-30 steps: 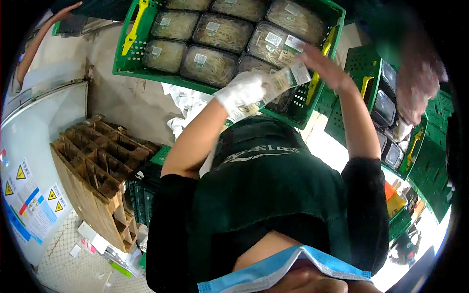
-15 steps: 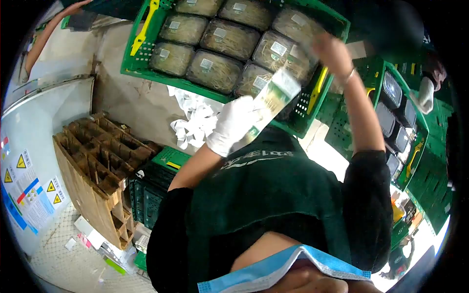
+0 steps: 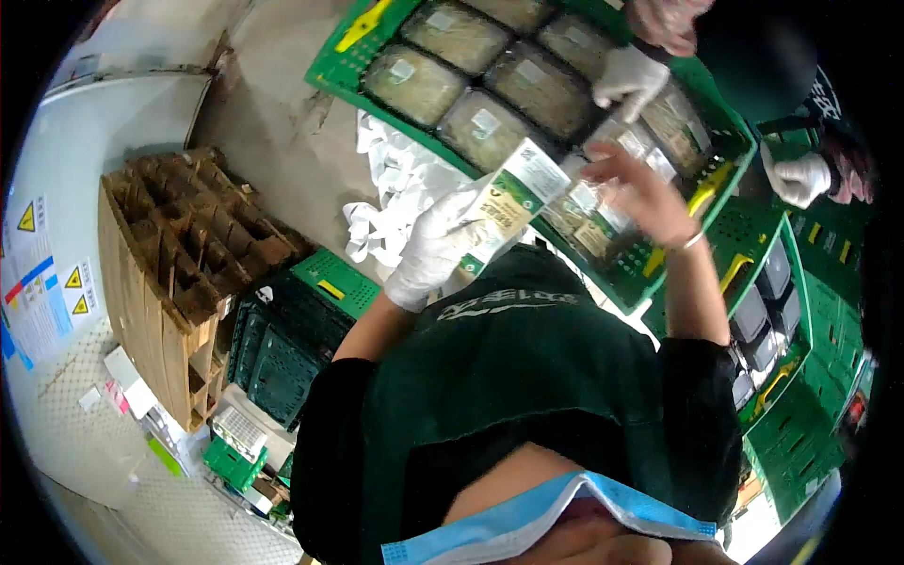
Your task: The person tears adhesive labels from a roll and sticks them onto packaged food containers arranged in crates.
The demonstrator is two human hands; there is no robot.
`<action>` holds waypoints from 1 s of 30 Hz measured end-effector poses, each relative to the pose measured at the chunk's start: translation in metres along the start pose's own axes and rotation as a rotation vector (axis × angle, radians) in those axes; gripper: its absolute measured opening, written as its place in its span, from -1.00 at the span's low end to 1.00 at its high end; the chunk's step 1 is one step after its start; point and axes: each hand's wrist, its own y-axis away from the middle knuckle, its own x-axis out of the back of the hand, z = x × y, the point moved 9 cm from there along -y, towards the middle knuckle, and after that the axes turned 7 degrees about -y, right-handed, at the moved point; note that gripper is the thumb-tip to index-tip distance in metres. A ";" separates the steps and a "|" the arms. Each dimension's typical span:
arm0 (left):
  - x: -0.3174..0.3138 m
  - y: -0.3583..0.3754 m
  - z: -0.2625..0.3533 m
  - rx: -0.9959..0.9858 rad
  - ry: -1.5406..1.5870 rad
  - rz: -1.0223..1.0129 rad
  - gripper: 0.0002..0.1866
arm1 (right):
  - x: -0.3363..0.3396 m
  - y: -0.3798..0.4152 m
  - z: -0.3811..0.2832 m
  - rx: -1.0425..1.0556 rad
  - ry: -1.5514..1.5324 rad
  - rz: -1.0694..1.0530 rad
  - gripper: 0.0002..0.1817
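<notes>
My left hand point(image 3: 435, 247), in a white glove, is closed on a stack of printed labels point(image 3: 516, 205) in green, white and yellow, held up in front of my apron. My bare right hand point(image 3: 650, 200), with a band at the wrist, is over the near right part of a green crate point(image 3: 395, 104). Its fingers are smeared by motion, close over a labelled clear-lidded pack point(image 3: 589, 226). Rows of similar dark trays point(image 3: 480, 127) with pale, stringy contents and small white stickers fill much of the crate.
Another person's white-gloved hand point(image 3: 631, 83) reaches into the crate; a second gloved hand point(image 3: 799, 179) is farther right. Curled white paper strips point(image 3: 381, 179) hang beside the crate. A wooden pallet point(image 3: 155, 311) stands at left, and another crate point(image 3: 800, 320) with black trays stands at right.
The crate appears farther right and higher in view. My right hand has come down over the near packs. A gloved hand of another person now reaches into the crate. My left hand keeps the labels.
</notes>
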 end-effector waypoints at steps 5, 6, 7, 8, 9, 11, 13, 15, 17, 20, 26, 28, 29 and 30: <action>0.063 -0.006 0.052 -0.152 -0.672 -0.002 -0.71 | -0.112 -0.069 -0.045 0.278 0.305 -0.055 -0.79; 0.075 -0.010 0.060 -0.189 -0.628 0.107 -0.75 | -0.128 -0.081 -0.041 0.246 0.259 -0.079 -0.82; 0.076 -0.008 0.084 -0.172 -0.540 0.189 -0.84 | -0.140 -0.096 -0.040 0.200 0.262 -0.060 -0.84; 0.096 -0.010 0.076 -0.177 -0.525 0.275 -0.90 | -0.150 -0.108 -0.039 0.156 0.265 -0.038 -0.85; 0.114 -0.013 0.076 -0.142 -0.532 0.316 -0.88 | -0.155 -0.121 -0.040 0.157 0.268 -0.042 -0.85; 0.142 -0.017 0.073 -0.090 -0.524 0.301 -0.84 | -0.155 -0.146 -0.053 0.368 0.473 0.025 -0.87; 0.157 -0.017 0.073 0.118 -0.418 0.231 -0.78 | -0.109 -0.192 -0.028 0.098 0.525 0.261 -0.89; 0.196 -0.014 0.060 0.153 -0.554 0.149 -0.80 | -0.075 -0.237 0.012 0.031 0.742 0.314 -0.70; 0.238 0.000 0.032 0.342 -0.319 0.253 -0.80 | -0.099 -0.271 0.095 -0.125 0.843 0.066 -0.46; 0.267 0.006 0.038 0.351 -0.296 0.367 -0.78 | -0.125 -0.283 0.148 -0.456 1.032 -0.045 -0.37; 0.266 0.007 0.053 0.164 -0.239 0.434 -0.77 | -0.109 -0.269 0.042 -0.294 0.195 0.138 -0.32; 0.252 0.012 0.062 0.144 -0.286 0.465 -0.74 | -0.177 -0.252 -0.016 -0.024 -0.255 -0.152 -0.35; 0.240 0.012 0.064 0.124 -0.255 0.396 -0.72 | -0.214 -0.238 -0.028 -0.031 -0.247 -0.334 -0.36; 0.228 0.018 0.067 0.095 -0.228 0.345 -0.69 | -0.243 -0.223 -0.020 -0.184 -0.383 -0.441 -0.44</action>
